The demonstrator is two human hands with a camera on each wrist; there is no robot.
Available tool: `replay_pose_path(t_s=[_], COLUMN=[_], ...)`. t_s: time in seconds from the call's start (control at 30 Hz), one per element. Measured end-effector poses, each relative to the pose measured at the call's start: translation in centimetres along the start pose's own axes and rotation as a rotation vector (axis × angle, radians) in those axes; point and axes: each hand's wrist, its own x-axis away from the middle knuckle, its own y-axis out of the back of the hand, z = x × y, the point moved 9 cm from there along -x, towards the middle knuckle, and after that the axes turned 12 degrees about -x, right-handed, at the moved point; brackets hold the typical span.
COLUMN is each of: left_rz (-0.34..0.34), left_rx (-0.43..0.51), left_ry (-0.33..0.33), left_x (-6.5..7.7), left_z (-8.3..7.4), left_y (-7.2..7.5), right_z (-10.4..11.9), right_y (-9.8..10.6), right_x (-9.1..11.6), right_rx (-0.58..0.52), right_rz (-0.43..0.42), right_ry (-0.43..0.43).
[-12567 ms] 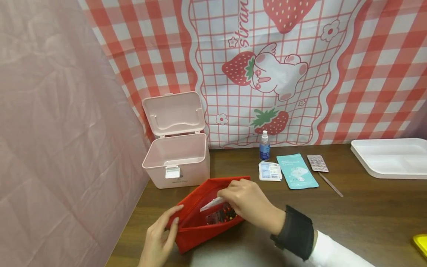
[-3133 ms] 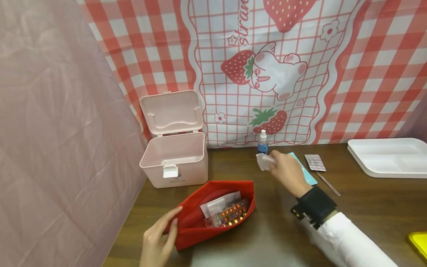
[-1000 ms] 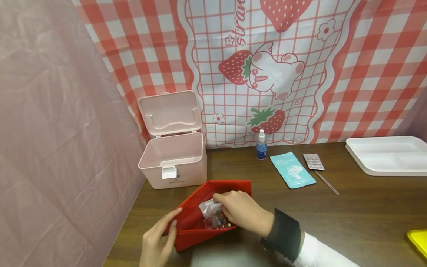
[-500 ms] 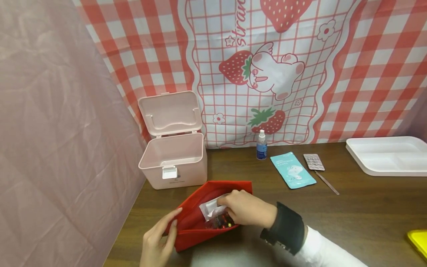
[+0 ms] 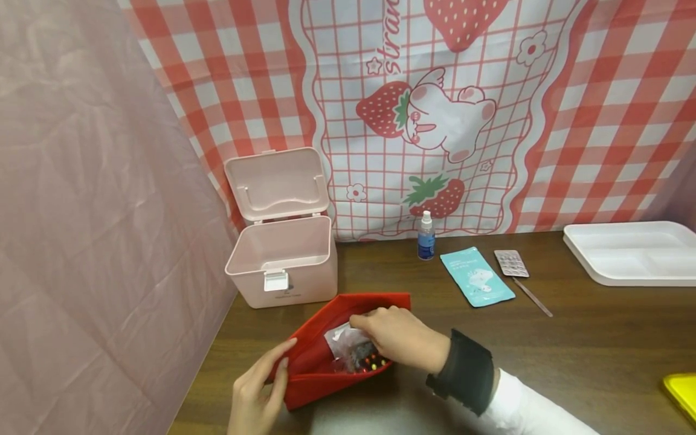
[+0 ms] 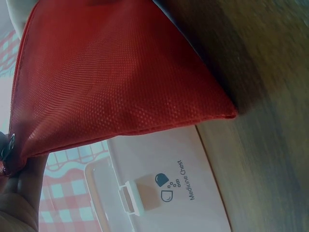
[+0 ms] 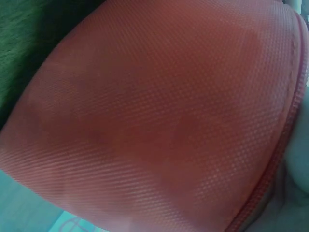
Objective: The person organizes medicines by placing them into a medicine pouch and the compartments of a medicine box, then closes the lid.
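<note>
A red zippered pouch (image 5: 321, 389) gapes open on the table in the head view. My left hand (image 5: 258, 386) pinches its left end between thumb and fingers; the left wrist view shows the pouch's red fabric (image 6: 111, 82) filling the upper part. My right hand (image 5: 402, 339) reaches into the mouth, gripping a white packet (image 5: 338, 339), with some fingers hidden. Beneath lies a blister pack (image 5: 375, 362) with orange and yellow pills, partly covered. In the right wrist view the pouch's side (image 7: 169, 111) nearly fills the frame, the hand (image 7: 295, 159) past the zipper edge.
A pink medicine chest (image 5: 304, 287) stands behind the pouch, lid raised. To its right are a spray bottle (image 5: 426, 241), a teal packet (image 5: 478, 278), a silver blister pack (image 5: 511, 264) and tweezers (image 5: 533, 297). A white tray (image 5: 609, 272) and a yellow edge (image 5: 679, 393) lie right.
The white packet left the table beside the teal packet and is in the pouch with my right hand. Over the last second that hand shifts slightly there; my left hand keeps its place.
</note>
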Motion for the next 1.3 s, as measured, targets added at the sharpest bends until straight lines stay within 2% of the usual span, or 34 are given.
replay_pose_path(t_s=[0.13, 0.23, 0.33, 0.53, 0.97, 1.13, 1.3], left_rz=[-0.001, -0.003, -0.011, -0.025, -0.016, -0.003, -0.007], left_rx=[-0.003, -0.006, -0.01, -0.015, -0.013, -0.018, -0.017], left_ry=[0.001, -0.001, -0.009, -0.019, -0.01, 0.004, -0.002], left_x=[-0.1, -0.2, -0.3, -0.5, -0.3, -0.3, -0.2], left_z=[-0.1, -0.2, -0.4, -0.5, -0.5, -0.3, -0.2], left_y=[0.0, 0.1, 0.1, 0.2, 0.2, 0.1, 0.2], right_z=[0.3, 0.4, 0.8, 1.2, 0.5, 0.9, 1.7], right_y=[-0.7, -1.4, -1.7, -1.6, -1.5, -0.8, 0.5], right_x=[-0.1, 0.0, 0.0, -0.5, -1.1, -0.7, 0.0], right_rx=[0.116, 0.138, 0.153, 0.214, 0.184, 0.222, 0.256], right_rz=[0.057, 0.112, 0.119, 0.011, -0.08, -0.112, -0.177], right_ry=[-0.02, -0.047, -0.027, 0.033, -0.062, -0.048, -0.011])
